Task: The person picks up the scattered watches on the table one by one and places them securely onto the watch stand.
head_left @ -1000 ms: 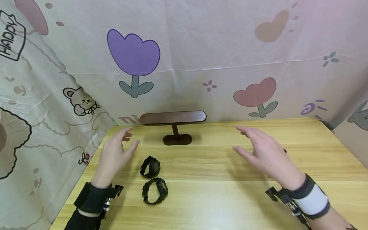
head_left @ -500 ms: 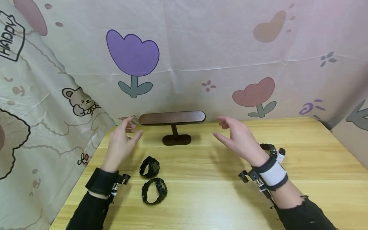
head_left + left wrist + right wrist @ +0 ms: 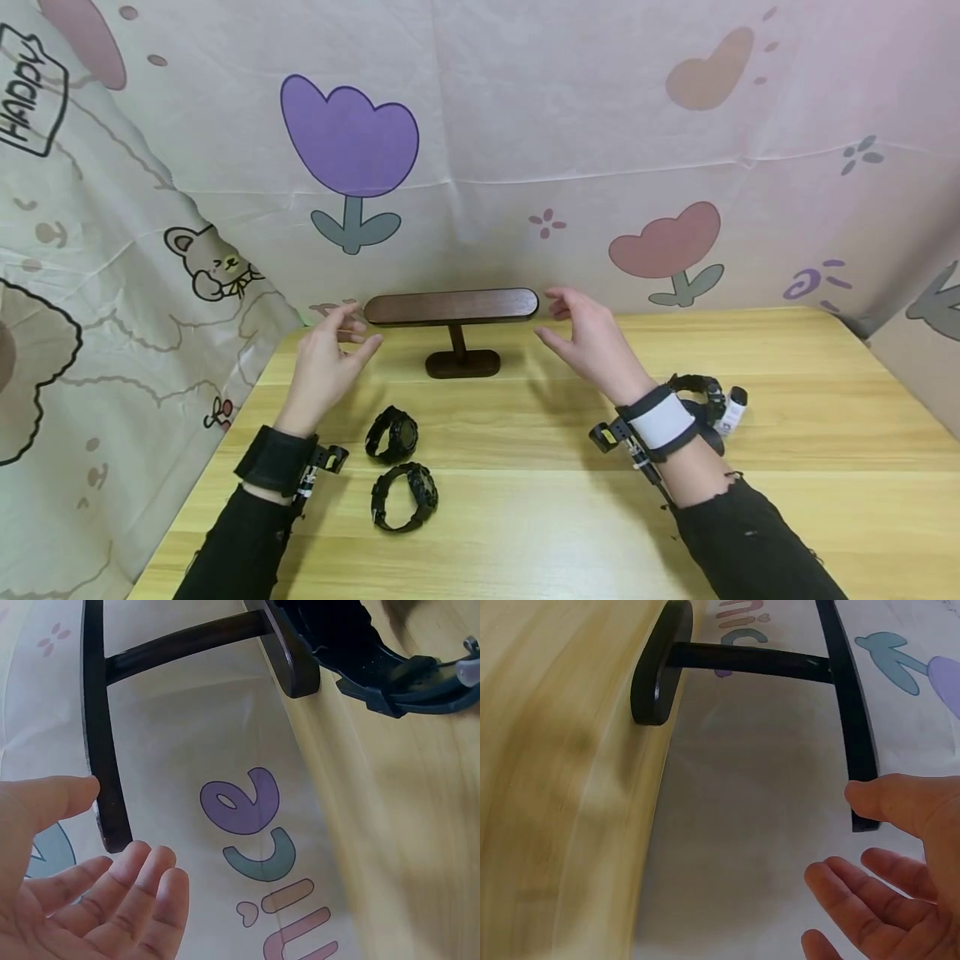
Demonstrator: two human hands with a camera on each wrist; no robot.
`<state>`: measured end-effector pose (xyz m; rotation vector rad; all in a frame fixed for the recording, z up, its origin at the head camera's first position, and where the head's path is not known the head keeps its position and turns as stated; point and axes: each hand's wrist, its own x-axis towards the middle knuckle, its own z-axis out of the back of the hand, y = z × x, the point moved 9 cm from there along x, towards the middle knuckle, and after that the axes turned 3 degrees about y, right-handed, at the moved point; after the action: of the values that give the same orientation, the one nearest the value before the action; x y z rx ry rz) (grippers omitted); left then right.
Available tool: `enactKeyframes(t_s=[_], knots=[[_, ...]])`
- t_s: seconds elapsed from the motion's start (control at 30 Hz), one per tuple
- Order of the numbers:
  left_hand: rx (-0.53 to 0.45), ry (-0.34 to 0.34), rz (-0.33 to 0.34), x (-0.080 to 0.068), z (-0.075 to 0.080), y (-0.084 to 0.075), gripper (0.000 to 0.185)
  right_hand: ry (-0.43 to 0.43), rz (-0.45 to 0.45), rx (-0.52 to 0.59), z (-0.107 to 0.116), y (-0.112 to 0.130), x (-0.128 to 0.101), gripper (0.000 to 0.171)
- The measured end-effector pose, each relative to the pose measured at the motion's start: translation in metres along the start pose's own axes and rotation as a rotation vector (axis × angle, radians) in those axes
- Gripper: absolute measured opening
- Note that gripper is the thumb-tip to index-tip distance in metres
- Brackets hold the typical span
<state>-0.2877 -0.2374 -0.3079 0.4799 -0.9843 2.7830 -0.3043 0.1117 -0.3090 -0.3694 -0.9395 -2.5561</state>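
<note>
Dark wooden stand (image 3: 452,307) upright on bench (image 3: 517,508), empty left hand (image 3: 324,371) and right hand (image 3: 592,346), fingers loose, flanking its bar; two watches (image 3: 406,435) before it, another watch (image 3: 697,383), partly wrist-hidden, front-right.

Stand (image 3: 452,307) at back of tbl (image 3: 555,533), btwn hands (image 3: 321,362) (image 3: 592,340), 2 watches (image 3: 406,434) (image 3: 427,490) front L, band (image 3: 707,385) + bottle (image 3: 731,415) R

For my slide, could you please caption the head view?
Left hand and right hand flank a dark stand behind two black watches.
</note>
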Motion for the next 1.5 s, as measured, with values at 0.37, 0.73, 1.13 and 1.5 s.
enactKeyframes(t_s=[0.37, 0.73, 1.13, 1.5], knots=[[0.001, 0.001, 0.001, 0.005, -0.003, 0.002, 0.055, -0.028, 0.016, 0.08, -0.006, 0.006, 0.01, 0.053], [-0.006, -0.018, 0.001, 0.006, -0.004, 0.003, 0.051, -0.042, 0.006, 0.098, -0.008, 0.003, 0.013, 0.049], [-0.051, -0.069, -0.002, 0.005, -0.01, 0.0, 0.043, -0.03, -0.004, 0.099, -0.004, -0.001, 0.009, 0.051], [-0.1, -0.047, -0.046, 0.003, -0.024, -0.02, 0.044, -0.06, 0.023, 0.058, 0.015, -0.014, -0.007, 0.049]])
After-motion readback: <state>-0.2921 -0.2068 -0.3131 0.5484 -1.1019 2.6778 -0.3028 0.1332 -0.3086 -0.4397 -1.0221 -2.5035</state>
